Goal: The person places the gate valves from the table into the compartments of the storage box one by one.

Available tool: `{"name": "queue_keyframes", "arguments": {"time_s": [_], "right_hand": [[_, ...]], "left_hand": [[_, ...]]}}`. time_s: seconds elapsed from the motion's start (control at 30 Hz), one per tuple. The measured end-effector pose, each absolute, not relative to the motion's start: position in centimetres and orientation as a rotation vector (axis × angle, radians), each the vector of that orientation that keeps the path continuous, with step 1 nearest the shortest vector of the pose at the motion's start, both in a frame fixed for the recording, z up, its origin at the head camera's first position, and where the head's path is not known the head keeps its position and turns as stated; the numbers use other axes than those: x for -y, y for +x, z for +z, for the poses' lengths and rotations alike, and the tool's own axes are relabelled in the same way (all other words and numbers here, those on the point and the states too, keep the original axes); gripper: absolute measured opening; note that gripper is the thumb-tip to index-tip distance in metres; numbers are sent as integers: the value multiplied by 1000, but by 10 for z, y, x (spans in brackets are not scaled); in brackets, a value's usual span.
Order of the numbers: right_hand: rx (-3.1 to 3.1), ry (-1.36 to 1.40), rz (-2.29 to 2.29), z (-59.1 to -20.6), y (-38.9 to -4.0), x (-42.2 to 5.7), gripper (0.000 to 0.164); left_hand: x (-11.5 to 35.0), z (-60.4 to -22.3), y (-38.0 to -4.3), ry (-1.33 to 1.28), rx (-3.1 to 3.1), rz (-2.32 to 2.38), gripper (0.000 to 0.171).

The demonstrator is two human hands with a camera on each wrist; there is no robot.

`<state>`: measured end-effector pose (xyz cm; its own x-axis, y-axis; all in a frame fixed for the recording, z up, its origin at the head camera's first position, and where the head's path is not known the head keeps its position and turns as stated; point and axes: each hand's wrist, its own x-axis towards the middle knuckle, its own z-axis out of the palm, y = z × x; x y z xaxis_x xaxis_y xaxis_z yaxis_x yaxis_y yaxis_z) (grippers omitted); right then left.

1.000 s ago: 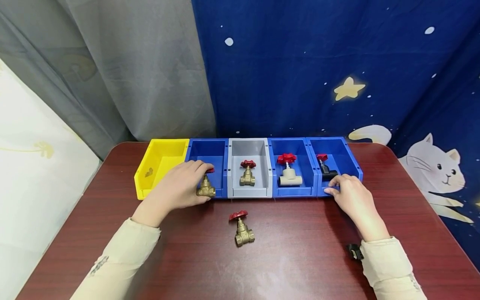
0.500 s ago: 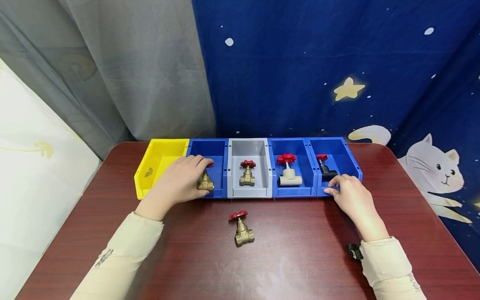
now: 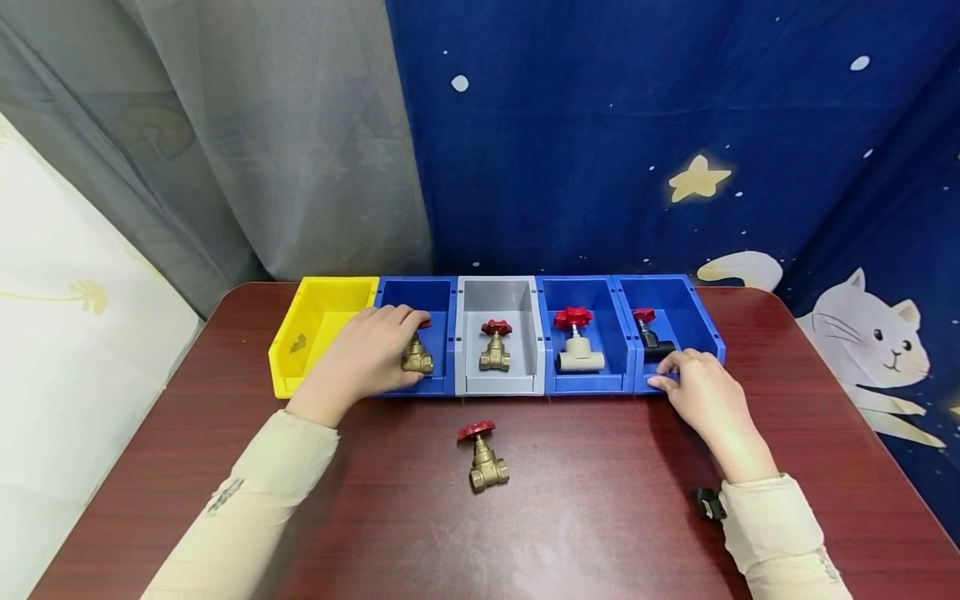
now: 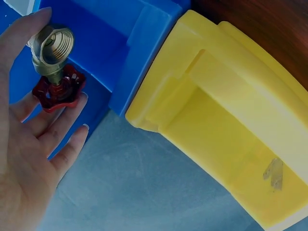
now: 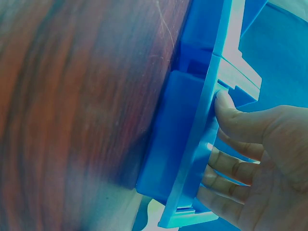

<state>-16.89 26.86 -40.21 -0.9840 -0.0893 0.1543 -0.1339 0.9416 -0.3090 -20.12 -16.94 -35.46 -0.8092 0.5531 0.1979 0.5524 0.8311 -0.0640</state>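
In the head view my left hand (image 3: 367,350) is at the second bin (image 3: 442,304) from the left, a blue one. It holds a brass gate valve (image 3: 417,357) inside that bin. The left wrist view shows the valve's threaded opening (image 4: 58,45) by the thumb and its red handwheel (image 4: 59,91) against the fingers. My right hand (image 3: 705,392) rests at the front lip of the far-right blue bin (image 3: 705,333), close to a black valve (image 3: 656,346) with a red handle. In the right wrist view the thumb touches the rim, while the other fingertips are hidden behind the front wall.
A yellow bin (image 3: 285,367) stands at the row's left end. The grey bin (image 3: 500,386) contains a brass valve (image 3: 495,350); the blue bin right of it contains a cream plastic valve (image 3: 580,350). Another brass valve (image 3: 487,462) lies on the table (image 3: 600,500). Curtains hang behind.
My left hand has moved a little forward with the brass gate valve, from the bin's front lip to further inside. The right hand has stayed in place.
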Motion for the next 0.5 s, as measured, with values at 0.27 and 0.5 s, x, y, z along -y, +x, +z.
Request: {"name": "queue_keyframes", "arguments": {"time_s": [0.27,0.5], "right_hand": [[2959,166,485,-400,-170,-268,17],[2967,161,485,-400,-170,-267,17]], "left_hand": [[167,-359,-210,-815,2850,11,78],[167,-361,-215,-847,2850,9,79]]}}
